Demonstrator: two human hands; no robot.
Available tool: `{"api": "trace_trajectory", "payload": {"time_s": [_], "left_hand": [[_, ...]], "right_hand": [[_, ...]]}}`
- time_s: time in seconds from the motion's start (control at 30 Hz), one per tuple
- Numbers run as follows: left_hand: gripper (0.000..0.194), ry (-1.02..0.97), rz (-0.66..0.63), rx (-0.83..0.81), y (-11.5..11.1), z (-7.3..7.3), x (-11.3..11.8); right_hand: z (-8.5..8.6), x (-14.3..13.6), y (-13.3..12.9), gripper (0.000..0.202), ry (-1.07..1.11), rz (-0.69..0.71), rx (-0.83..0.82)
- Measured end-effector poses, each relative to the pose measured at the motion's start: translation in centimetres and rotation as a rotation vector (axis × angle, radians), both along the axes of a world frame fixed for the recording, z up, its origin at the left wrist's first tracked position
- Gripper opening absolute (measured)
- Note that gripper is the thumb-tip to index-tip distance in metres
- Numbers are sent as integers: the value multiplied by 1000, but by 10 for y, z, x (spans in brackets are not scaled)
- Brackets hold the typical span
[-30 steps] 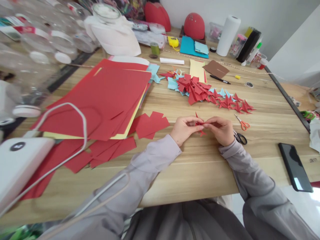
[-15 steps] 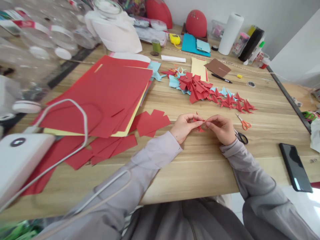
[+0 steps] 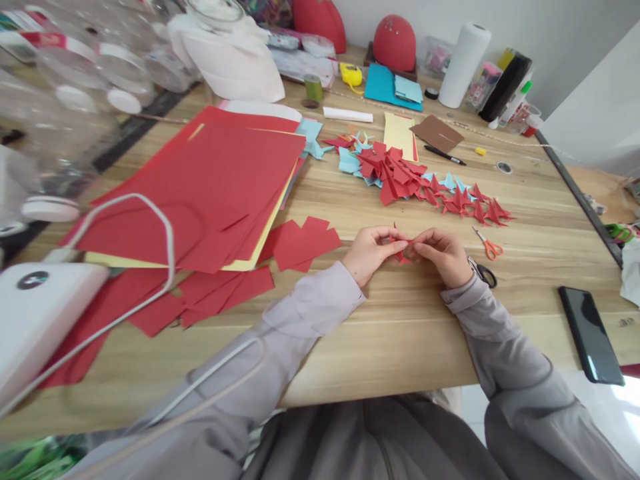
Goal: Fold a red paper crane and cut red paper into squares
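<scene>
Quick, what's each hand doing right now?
Left hand: closed, pinching a small folded red paper.
Right hand: closed, thumb and fingers pinching the same small folded red paper.

From near, above and behind the left hand [image 3: 369, 255] and right hand [image 3: 447, 257], the head camera faced forward and down.

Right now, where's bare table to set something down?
Bare: table between the left forearm and right forearm, down to its near edge; also the patch bordered by the origami figures, orange-handled scissors, smartphone and dark trim. Crowded: left side, under red paper sheets and a white power bank; beyond the left hand and right hand, those figures.
</scene>
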State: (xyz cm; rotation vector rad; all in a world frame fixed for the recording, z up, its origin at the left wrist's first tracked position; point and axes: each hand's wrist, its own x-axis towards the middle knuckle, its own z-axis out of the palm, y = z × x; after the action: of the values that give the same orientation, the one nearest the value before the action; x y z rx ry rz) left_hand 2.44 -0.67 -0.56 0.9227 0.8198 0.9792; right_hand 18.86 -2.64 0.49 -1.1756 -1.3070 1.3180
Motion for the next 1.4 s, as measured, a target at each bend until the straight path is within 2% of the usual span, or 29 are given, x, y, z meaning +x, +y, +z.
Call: {"api": "trace_trajectory", "payload": {"time_s": [0.17, 0.47, 0.7, 0.9, 1.4], "left_hand": [[25, 10, -2, 32, 0, 0, 1], [23, 72, 5, 56, -3, 6, 2], [19, 46, 31, 34, -2, 3, 2], [18, 26, 64, 15, 0, 1, 2], [18, 13, 31, 8, 0, 2, 2]], "right_hand": [[-1, -2, 0, 31, -1, 10, 71], [-7, -2, -2, 31, -200, -39, 179], [-6, -1, -1, 26, -156, -48, 148], [-2, 4, 3, 19, -46, -154, 155], [-3, 3, 4, 23, 34, -34, 74]]}}
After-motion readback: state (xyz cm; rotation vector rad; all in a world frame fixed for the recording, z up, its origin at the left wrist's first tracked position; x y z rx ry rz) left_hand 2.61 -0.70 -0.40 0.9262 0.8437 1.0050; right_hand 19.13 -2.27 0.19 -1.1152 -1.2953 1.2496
